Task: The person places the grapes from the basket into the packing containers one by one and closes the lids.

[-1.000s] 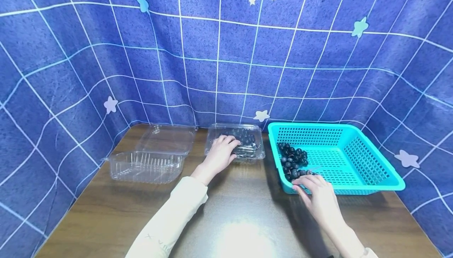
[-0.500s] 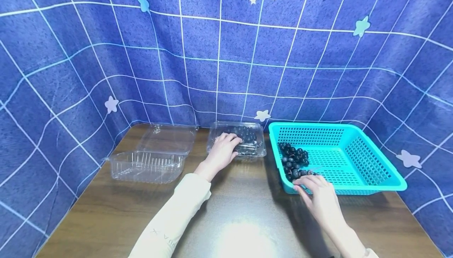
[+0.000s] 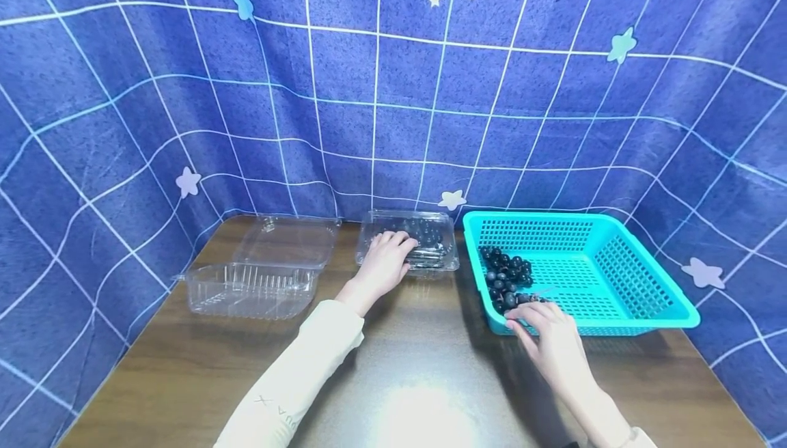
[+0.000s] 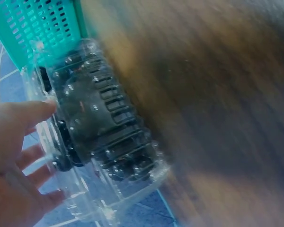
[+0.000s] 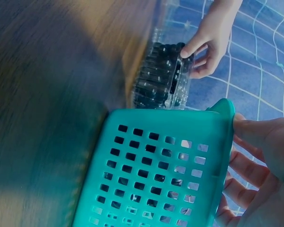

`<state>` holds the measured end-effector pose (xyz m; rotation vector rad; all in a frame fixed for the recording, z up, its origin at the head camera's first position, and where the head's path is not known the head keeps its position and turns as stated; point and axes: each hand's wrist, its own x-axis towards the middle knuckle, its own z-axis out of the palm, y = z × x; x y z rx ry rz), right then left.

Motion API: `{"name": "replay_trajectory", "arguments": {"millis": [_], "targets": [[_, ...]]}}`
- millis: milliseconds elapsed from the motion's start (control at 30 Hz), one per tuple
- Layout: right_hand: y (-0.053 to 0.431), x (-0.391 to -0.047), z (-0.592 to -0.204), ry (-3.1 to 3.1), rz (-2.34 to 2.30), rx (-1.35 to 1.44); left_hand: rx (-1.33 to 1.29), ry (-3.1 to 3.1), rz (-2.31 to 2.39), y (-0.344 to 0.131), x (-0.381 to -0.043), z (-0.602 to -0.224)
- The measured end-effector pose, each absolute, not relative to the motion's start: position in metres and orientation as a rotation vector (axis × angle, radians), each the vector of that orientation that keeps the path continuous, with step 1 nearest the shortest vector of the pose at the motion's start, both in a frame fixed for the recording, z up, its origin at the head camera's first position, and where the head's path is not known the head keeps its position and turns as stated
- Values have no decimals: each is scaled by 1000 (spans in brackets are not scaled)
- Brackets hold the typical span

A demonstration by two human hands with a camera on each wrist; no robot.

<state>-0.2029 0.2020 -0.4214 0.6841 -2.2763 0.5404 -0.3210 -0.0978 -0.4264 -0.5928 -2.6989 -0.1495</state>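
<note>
My left hand (image 3: 386,262) rests on the lid of a clear plastic clamshell container (image 3: 451,257) with dark grapes inside. In the left wrist view, the thumb touches the container's edge and the loosely bent fingers (image 4: 33,156) lie spread at the lid. My right hand (image 3: 553,339) holds the near left corner of the turquoise basket (image 3: 639,328), thumb and fingertips at its rim. Several dark grapes (image 3: 507,274) lie inside along the basket's left wall, just beyond those fingers. In the right wrist view, the fingertips partly disappear behind the rim (image 5: 226,137).
A second clear container (image 3: 252,291) stands open and empty at the left, its lid (image 3: 289,243) folded back. Everything stands on a brown wooden table (image 3: 406,359). A blue curtain (image 3: 344,127) with white lines and stars hangs right behind the containers and basket.
The clamshell container has tilted or shifted very slightly away under my left hand. My right hand stays at the basket's corner; otherwise only the head view drifts a little.
</note>
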Motion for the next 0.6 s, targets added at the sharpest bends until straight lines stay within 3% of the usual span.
{"name": "replay_trajectory", "arguments": {"millis": [600], "targets": [[201, -204, -421, -2249, 519, 712, -572, -2714, 50, -107, -292, -389]]}}
